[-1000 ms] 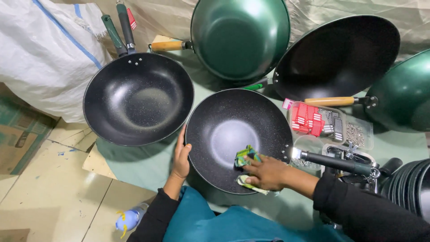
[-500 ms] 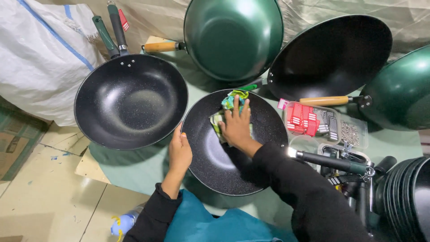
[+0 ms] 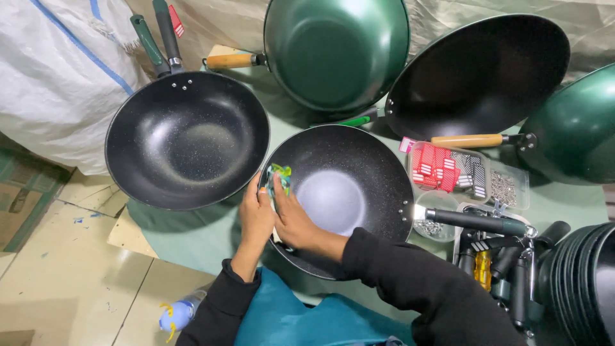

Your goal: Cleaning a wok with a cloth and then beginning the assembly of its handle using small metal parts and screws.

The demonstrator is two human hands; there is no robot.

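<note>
My right hand (image 3: pixel 296 221) presses a green-and-yellow scouring cloth (image 3: pixel 279 176) against the inside wall of the black speckled wok (image 3: pixel 343 195), fingers laid flat over the cloth and closed down on it, so the cloth peeks out just past my fingertips at the wok's left rim. My left hand (image 3: pixel 255 214) grips that same rim just beside the cloth, fingers curled narrowly over the edge, touching my right hand. The wok's dark handle (image 3: pixel 477 222) runs off to the right of my fingers. Left of my fingers, another black wok (image 3: pixel 186 138) sits nearly touching the rim. Beyond my fingertips, a green wok with a wooden handle (image 3: pixel 336 51) leans on its side. A clear box of red parts (image 3: pixel 448 168) lies to the right.
</note>
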